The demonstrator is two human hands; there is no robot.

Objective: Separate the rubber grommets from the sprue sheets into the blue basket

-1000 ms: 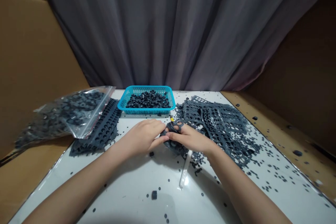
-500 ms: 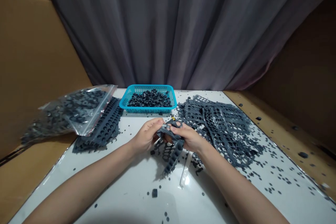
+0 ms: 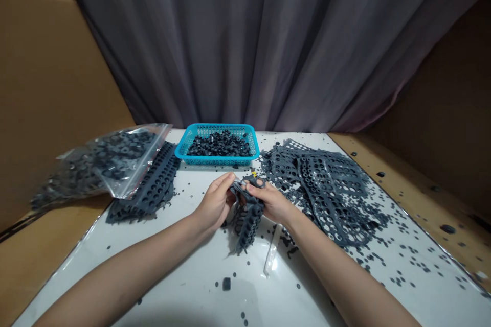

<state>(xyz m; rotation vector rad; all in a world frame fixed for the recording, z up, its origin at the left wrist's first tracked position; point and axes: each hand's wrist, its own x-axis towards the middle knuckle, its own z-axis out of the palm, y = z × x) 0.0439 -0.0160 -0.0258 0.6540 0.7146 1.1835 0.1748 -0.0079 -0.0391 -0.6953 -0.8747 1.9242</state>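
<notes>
Both of my hands hold one dark grey rubber sheet (image 3: 247, 219) full of round holes, lifted a little off the white table (image 3: 192, 276). My left hand (image 3: 214, 203) pinches its upper edge with thumb and fingers closed. My right hand (image 3: 269, 200) grips the same edge from the right, fingers curled round it. The sheet hangs down between my hands towards the table. A blue basket (image 3: 217, 145) with several small dark rubber rings stands just beyond my hands.
A pile of punched-out grey sheets (image 3: 330, 189) lies to the right. Full sheets (image 3: 149, 189) and a clear bag of rings (image 3: 99, 166) lie to the left. Small dark bits dot the table. A clear strip (image 3: 273, 253) lies near my right wrist. Cardboard walls and a grey curtain surround.
My hands have lifted the sheet off the table and drawn closer together at its top edge; it now hangs folded downward instead of lying flat under my fingers.
</notes>
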